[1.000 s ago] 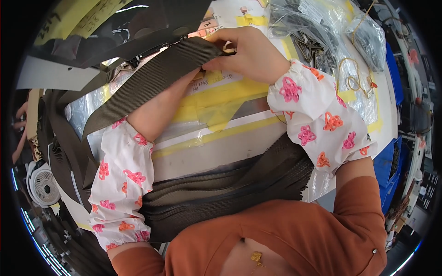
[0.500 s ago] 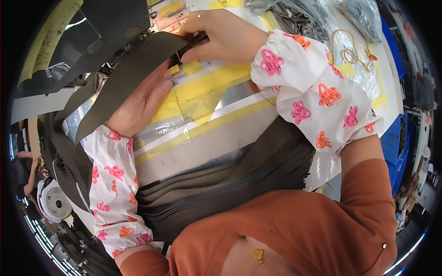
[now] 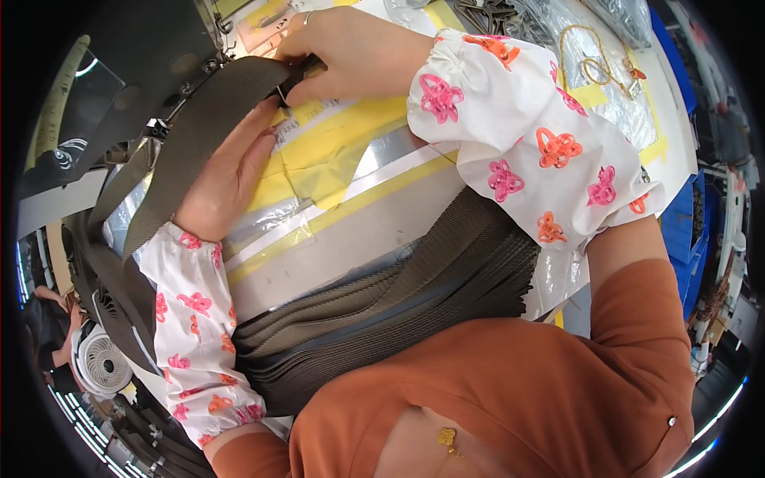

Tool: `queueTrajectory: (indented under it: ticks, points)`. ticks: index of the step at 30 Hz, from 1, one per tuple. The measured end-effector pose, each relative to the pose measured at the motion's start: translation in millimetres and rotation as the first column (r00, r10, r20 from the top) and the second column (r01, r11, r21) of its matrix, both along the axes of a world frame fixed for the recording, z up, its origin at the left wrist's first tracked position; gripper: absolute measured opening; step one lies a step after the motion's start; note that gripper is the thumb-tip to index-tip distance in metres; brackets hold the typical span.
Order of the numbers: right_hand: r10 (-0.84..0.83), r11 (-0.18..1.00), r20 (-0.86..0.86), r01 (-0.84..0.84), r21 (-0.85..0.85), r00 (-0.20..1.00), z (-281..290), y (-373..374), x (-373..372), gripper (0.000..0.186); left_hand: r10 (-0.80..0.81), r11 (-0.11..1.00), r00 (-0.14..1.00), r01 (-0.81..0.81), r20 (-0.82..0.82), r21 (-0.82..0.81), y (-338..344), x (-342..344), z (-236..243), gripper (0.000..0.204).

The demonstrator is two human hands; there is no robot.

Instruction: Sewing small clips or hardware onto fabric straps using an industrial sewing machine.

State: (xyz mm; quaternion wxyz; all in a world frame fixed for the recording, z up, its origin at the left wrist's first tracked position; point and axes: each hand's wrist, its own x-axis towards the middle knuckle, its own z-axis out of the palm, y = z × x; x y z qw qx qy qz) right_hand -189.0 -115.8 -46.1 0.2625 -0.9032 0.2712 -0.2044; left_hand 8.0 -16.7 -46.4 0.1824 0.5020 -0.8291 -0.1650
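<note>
A wide, dark olive webbing strap (image 3: 211, 119) arches from the upper middle down to the left. My right hand (image 3: 355, 49) pinches its far end, where a small dark piece shows between thumb and fingers; its kind is hidden. Along the strap's near edge lies my left hand (image 3: 225, 177), closed on it, the fingers reaching up toward the right hand and partly covered by the webbing. Below both hands, a thick stack of similar webbing strips (image 3: 382, 307) rests across the table edge against my body.
A dark grey sewing machine (image 3: 119, 95) stands at upper left. Yellow tape and plastic film (image 3: 319, 159) cover the tabletop (image 3: 343, 227). Bagged metal hardware (image 3: 510, 24) and a gold cord (image 3: 594, 68) lie at upper right, blue bins (image 3: 681, 223) beyond. A white fan (image 3: 103, 358) and another person's arm (image 3: 68, 338) are at left.
Both hands and the strap end have shifted slightly left in the picture, as has the tabletop. My right hand still pinches the strap's end.
</note>
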Motion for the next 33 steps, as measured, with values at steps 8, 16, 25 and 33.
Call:
queueTrajectory:
  ticks: [8, 16, 25, 33]
  points:
    - [0.016, 0.902, 0.026, -0.003, -0.431, 1.000, -13, 24, 0, 0.020, 0.074, 0.975, 0.997, -0.074, 0.008, 0.209, 7, -8, 19, 0.035]
    - [0.097, 0.804, 0.105, -0.016, -0.594, 0.990, -9, 34, -1, 0.020, 0.178, 0.982, 0.957, -0.159, 0.229, -0.101, 17, -9, 5, 0.026]
    - [0.092, 0.826, 0.036, -0.056, -0.561, 0.995, -3, 37, -1, 0.026, 0.135, 0.862, 0.925, 0.067, 0.355, -0.503, 19, -29, 33, 0.030]
    - [0.027, 0.817, -0.023, -0.035, -0.575, 0.999, 2, 42, 2, 0.028, -0.047, 0.874, 0.973, 0.150, 0.227, -0.462, -7, 7, 11, 0.032]
